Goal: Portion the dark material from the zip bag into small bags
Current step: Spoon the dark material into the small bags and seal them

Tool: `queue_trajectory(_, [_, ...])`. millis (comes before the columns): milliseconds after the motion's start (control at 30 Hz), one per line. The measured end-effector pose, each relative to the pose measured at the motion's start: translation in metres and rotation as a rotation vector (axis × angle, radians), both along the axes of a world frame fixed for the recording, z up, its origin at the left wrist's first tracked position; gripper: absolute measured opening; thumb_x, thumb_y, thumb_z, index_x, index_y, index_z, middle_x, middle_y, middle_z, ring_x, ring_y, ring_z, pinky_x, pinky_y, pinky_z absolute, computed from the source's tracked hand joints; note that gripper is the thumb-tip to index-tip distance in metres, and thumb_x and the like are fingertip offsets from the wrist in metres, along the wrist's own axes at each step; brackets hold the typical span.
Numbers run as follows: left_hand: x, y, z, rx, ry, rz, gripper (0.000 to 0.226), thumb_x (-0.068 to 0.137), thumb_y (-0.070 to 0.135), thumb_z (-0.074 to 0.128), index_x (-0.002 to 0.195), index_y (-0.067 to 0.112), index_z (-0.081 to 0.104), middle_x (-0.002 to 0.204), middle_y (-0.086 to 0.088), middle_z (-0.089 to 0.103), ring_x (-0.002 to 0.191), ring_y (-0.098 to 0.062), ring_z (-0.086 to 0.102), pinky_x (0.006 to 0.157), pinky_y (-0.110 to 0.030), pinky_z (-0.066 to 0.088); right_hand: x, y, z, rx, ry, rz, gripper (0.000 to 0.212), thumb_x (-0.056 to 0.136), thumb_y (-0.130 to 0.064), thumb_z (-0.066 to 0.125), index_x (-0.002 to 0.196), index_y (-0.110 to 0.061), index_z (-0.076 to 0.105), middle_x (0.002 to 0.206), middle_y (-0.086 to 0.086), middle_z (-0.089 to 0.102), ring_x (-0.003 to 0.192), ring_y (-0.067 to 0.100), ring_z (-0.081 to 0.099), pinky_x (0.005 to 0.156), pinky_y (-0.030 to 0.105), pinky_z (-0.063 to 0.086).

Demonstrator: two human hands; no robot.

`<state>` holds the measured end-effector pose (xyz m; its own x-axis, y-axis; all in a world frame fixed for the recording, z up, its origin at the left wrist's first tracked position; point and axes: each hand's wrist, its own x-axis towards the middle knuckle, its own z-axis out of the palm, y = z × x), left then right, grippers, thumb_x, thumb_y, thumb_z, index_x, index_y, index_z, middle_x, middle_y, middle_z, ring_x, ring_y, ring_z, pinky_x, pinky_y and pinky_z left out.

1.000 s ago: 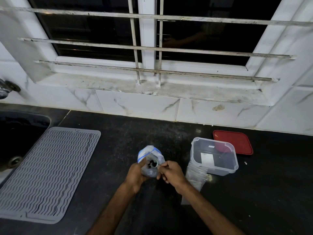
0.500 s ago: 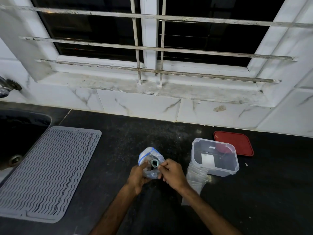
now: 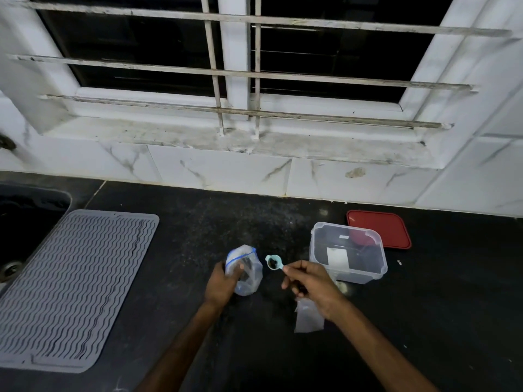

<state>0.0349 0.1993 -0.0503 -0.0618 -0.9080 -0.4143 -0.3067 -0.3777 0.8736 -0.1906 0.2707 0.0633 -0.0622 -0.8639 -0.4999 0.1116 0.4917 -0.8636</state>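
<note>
Left hand point(image 3: 222, 284) grips zip bag point(image 3: 246, 271); my right hand point(image 3: 311, 287) pinches teal measuring spoon point(image 3: 279, 267) of dark material point(image 3: 273, 262) just beside it.

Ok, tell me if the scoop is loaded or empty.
Loaded: the teal scoop in the right hand holds dark material in its bowl.

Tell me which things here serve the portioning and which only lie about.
In use: clear zip bag with blue seal, in the left hand; small teal plastic spoon holding dark material, in the right hand; small clear bags.
Lying about: grey ribbed mat; red flat lid; clear plastic box.
</note>
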Motion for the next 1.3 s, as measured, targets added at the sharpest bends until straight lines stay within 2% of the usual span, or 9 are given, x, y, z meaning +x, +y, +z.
queue_trajectory(133, [-0.012, 0.012, 0.040, -0.207, -0.284, -0.041, 0.087, 0.073, 0.055, 0.079, 0.138, 0.009, 0.045, 0.140, -0.010, 0.048, 0.128, -0.025, 0.048, 0.106, -0.044, 0.044, -0.036, 0.011, 0.000, -0.018, 0.047, -0.017, 0.013, 0.094, -0.015, 0.063, 0.100, -0.003, 0.065, 0.076, 0.016, 0.071, 0.052, 0.012, 0.049, 0.048, 0.021, 0.037])
queue_trajectory(267, [-0.037, 0.050, 0.089, -0.560, -0.316, -0.144, 0.045, 0.087, 0.031, 0.071, 0.128, 0.027, 0.052, 0.126, 0.005, 0.054, 0.111, -0.008, 0.052, 0.093, -0.029, 0.046, -0.064, 0.020, 0.000, -0.050, 0.147, -0.005, 0.014, 0.094, -0.016, 0.063, 0.099, -0.003, 0.066, 0.079, 0.017, 0.072, 0.055, 0.014, 0.050, 0.048, 0.022, 0.037])
queue_trajectory(333, [-0.058, 0.068, 0.093, -0.501, -0.299, -0.386, 0.036, 0.089, 0.038, 0.067, 0.121, 0.041, 0.053, 0.118, 0.015, 0.057, 0.102, 0.000, 0.058, 0.087, -0.030, 0.053, -0.073, 0.025, -0.002, -0.064, 0.200, 0.015, 0.015, 0.094, -0.016, 0.064, 0.098, -0.002, 0.065, 0.078, 0.015, 0.073, 0.054, 0.014, 0.050, 0.048, 0.023, 0.036])
queue_trajectory(400, [-0.081, 0.081, 0.082, -0.509, -0.454, -0.599, 0.039, 0.090, 0.044, 0.061, 0.127, 0.045, 0.049, 0.118, 0.016, 0.052, 0.104, -0.001, 0.057, 0.084, -0.031, 0.054, -0.079, 0.030, -0.003, -0.065, 0.246, 0.055, 0.014, 0.093, -0.016, 0.065, 0.096, -0.002, 0.064, 0.076, 0.015, 0.073, 0.052, 0.014, 0.049, 0.047, 0.022, 0.036])
queue_trajectory(500, [-0.106, 0.090, 0.071, -0.480, -0.589, -0.716, 0.042, 0.092, 0.045, 0.056, 0.132, 0.045, 0.047, 0.118, 0.012, 0.051, 0.107, -0.008, 0.056, 0.080, -0.030, 0.054, -0.087, 0.038, -0.004, -0.055, 0.286, 0.116, 0.015, 0.093, -0.015, 0.065, 0.096, 0.000, 0.063, 0.074, 0.014, 0.073, 0.049, 0.012, 0.049, 0.044, 0.020, 0.035])
queue_trajectory(700, [-0.126, 0.094, 0.062, -0.463, -0.634, -0.614, 0.017, 0.095, 0.042, 0.053, 0.105, 0.033, 0.064, 0.108, 0.012, 0.053, 0.097, -0.008, 0.060, 0.076, -0.029, 0.051, -0.098, 0.049, -0.008, -0.040, 0.309, 0.180, 0.017, 0.092, -0.013, 0.065, 0.095, 0.003, 0.064, 0.068, 0.012, 0.070, 0.044, 0.008, 0.050, 0.042, 0.014, 0.036])
queue_trajectory(900, [-0.126, 0.102, 0.065, -0.441, -0.640, -0.547, 0.015, 0.095, 0.043, 0.053, 0.105, 0.034, 0.060, 0.110, 0.015, 0.052, 0.095, -0.006, 0.061, 0.075, -0.028, 0.051, -0.104, 0.051, -0.008, -0.070, 0.289, 0.220, 0.013, 0.092, -0.011, 0.065, 0.093, 0.002, 0.064, 0.068, 0.012, 0.070, 0.043, 0.004, 0.051, 0.042, 0.013, 0.036])
queue_trajectory(1067, [-0.120, 0.110, 0.060, -0.307, -0.676, -0.661, 0.042, 0.089, 0.054, 0.058, 0.128, 0.044, 0.049, 0.127, 0.015, 0.052, 0.109, -0.007, 0.058, 0.083, -0.027, 0.048, -0.110, 0.054, -0.008, -0.064, 0.254, 0.213, 0.009, 0.092, -0.008, 0.064, 0.092, 0.001, 0.063, 0.070, 0.015, 0.069, 0.042, 0.003, 0.050, 0.041, 0.013, 0.035])
queue_trajectory(1300, [-0.126, 0.112, 0.058, -0.340, -0.689, -0.633, 0.020, 0.092, 0.043, 0.058, 0.111, 0.036, 0.062, 0.114, 0.013, 0.056, 0.100, -0.007, 0.059, 0.079, -0.025, 0.049, -0.114, 0.058, -0.005, -0.072, 0.230, 0.189, 0.017, 0.092, -0.009, 0.064, 0.097, 0.007, 0.061, 0.071, 0.017, 0.068, 0.041, 0.004, 0.050, 0.041, 0.013, 0.035])
